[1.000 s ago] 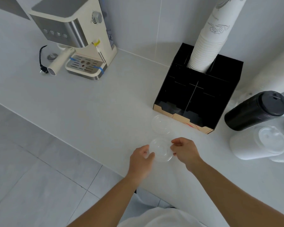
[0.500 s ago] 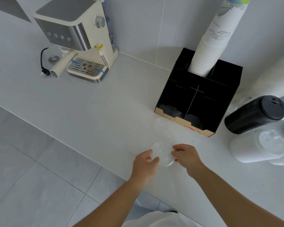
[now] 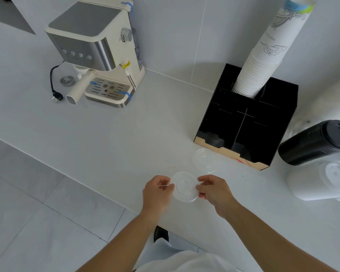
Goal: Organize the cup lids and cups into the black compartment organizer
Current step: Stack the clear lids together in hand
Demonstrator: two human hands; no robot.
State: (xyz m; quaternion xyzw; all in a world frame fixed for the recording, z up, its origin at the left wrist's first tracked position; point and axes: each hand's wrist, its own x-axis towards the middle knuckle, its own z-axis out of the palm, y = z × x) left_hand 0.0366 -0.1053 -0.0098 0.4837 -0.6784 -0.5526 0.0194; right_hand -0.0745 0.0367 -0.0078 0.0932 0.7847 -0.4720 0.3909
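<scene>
Left hand [image 3: 157, 190] and right hand [image 3: 214, 190] curled at opposite edges of one clear lid [image 3: 185, 187], fingertips pinching its thin rim on either side. Round, flat, glossy transparent plastic with faint concentric ridges, held near the front edge of the smooth pale counter [image 3: 126, 134]. Just beyond the right hand, a second clear lid [image 3: 204, 160] of the same shape lying flat on the counter, close to the front of the black organizer [image 3: 249, 122]. Boxy, matte, split by thin dividers into square compartments, with a cardboard-brown lip along its front. In a rear compartment, a tall leaning stack of white paper cups [image 3: 263, 57], ribbed where the rims nest. Right of the right hand, a black sleeve of lids [image 3: 314, 142] lying on its side, and a wrapped white sleeve of lids [image 3: 320, 182] beside it. Far beyond the left hand, a cream and brushed-steel espresso machine [image 3: 94, 54].
</scene>
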